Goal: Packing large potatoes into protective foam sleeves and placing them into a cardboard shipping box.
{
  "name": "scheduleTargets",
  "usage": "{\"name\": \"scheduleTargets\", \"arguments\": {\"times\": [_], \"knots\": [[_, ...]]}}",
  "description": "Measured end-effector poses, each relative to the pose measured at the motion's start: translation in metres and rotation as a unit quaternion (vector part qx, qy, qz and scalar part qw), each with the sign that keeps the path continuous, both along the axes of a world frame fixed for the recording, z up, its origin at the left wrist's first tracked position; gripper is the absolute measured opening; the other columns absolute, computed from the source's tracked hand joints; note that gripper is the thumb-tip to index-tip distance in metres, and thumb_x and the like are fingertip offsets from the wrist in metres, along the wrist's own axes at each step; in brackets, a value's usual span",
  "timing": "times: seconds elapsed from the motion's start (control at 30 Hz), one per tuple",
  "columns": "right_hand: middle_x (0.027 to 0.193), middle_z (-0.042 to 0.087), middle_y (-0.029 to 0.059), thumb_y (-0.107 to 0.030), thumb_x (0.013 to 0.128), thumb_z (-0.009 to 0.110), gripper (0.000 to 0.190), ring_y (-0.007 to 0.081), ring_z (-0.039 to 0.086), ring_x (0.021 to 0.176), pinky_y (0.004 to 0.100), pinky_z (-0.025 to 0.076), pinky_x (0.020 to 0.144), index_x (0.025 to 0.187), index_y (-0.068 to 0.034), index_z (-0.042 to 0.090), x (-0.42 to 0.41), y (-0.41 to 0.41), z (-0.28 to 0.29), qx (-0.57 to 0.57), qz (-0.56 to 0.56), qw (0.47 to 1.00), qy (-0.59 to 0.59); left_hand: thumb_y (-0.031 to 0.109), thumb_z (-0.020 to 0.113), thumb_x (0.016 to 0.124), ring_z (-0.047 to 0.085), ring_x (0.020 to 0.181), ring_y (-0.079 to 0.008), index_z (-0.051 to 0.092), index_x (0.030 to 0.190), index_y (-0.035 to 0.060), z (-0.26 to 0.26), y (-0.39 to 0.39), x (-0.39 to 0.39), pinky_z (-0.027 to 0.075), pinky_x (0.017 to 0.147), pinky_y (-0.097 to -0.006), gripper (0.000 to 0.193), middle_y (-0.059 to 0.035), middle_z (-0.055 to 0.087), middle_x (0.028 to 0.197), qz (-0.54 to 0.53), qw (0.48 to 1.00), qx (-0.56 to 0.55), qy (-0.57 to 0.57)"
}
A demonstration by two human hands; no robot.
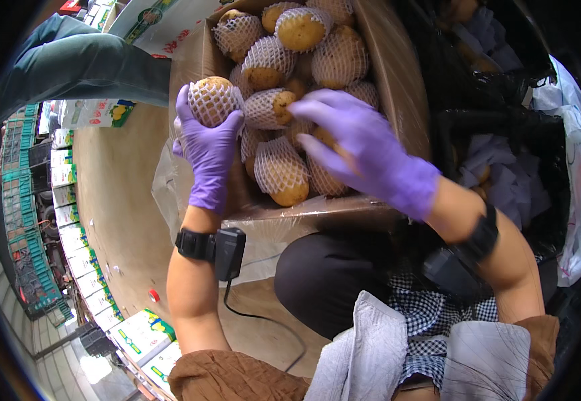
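My left hand [205, 145], in a purple glove, grips a potato [214, 100] wrapped in a white foam net, at the near left side of an open cardboard box [395, 75]. Purple-gloved too, my right hand [365, 140] hovers blurred over the box with thumb and fingers apart; no held thing shows in it. Several net-wrapped potatoes fill the box, among them one near the front [283, 173] and one between my hands [270, 109]. Clear plastic film [167, 175] lines the box and hangs over its edge. My right hand hides part of the potatoes.
At the right stand black plastic-lined crates [516, 105] holding potatoes and paper wrappers [506, 175]. Another person's leg [90, 65] reaches in at upper left. Printed cartons [77, 235] line the left side. A red tape roll [153, 295] lies on the brown floor [120, 200].
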State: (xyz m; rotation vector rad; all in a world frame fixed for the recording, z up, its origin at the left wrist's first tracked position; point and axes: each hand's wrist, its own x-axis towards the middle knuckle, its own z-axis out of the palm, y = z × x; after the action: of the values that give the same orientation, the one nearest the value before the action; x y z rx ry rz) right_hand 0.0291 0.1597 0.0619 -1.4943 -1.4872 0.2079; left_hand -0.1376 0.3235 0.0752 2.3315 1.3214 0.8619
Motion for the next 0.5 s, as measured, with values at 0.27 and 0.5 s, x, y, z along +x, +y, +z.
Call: {"name": "scheduleTargets", "arguments": {"times": [0.27, 0.5], "knots": [[0.103, 0.055, 0.019, -0.034, 0.077, 0.069, 0.056, 0.0334, 0.064, 0.088, 0.0412, 0.053, 0.073, 0.118, -0.004, 0.046, -0.066, 0.068, -0.021, -0.272, 0.001, 0.957, -0.098, 0.021, 0.081, 0.061, 0.058, 0.104, -0.0279, 0.032, 0.144, 0.0184, 0.008, 0.007, -0.002, 0.049, 0.092, -0.0402, 0.097, -0.0173, 0.05, 0.121, -0.046, 0.997, -0.051, -0.048], [0.107, 0.054, 0.0181, -0.036, 0.077, 0.068, 0.067, 0.0326, 0.058, 0.098, 0.0456, 0.046, 0.084, 0.128, 0.0, 0.042, -0.055, 0.072, -0.043, -0.28, 0.025, 0.949, -0.141, 0.044, 0.073, 0.067, 0.052, 0.107, -0.0383, 0.04, 0.14, 0.0204, -0.027, 0.026, 0.033, 0.042, 0.093, -0.047, 0.084, -0.0234, 0.047, 0.12, 0.043, 0.977, 0.08, 0.195]]}}
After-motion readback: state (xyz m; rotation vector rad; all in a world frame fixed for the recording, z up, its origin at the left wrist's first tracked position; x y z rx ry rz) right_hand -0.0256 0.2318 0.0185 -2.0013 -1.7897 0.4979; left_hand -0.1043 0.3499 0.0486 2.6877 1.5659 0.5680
